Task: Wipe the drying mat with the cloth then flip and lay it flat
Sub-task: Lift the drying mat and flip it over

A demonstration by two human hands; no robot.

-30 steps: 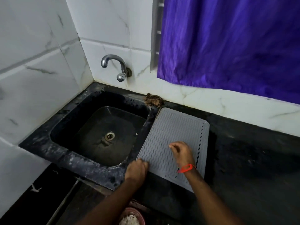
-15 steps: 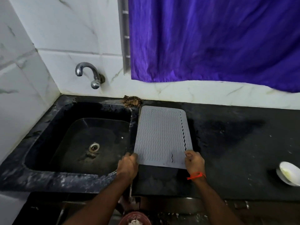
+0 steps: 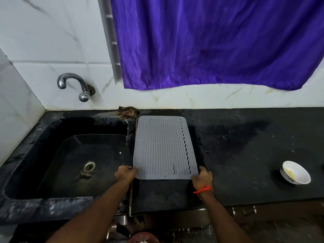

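A grey ribbed drying mat (image 3: 162, 146) lies on the black counter just right of the sink. My left hand (image 3: 125, 173) grips its near left corner. The near right corner is pinched by my right hand (image 3: 201, 176), which wears a red thread at the wrist. The near edge of the mat looks slightly lifted off the counter. A crumpled brown cloth (image 3: 127, 112) sits against the wall behind the mat's far left corner, with neither hand on it.
A black sink (image 3: 84, 155) with a drain lies to the left, under a chrome tap (image 3: 75, 85). A small white bowl (image 3: 295, 172) stands on the black counter (image 3: 245, 146) at the right. A purple curtain (image 3: 210, 41) hangs above.
My right hand has left the mat's surface and taken the near right corner. My left hand stays at the near left corner. The camera has swung to the right.
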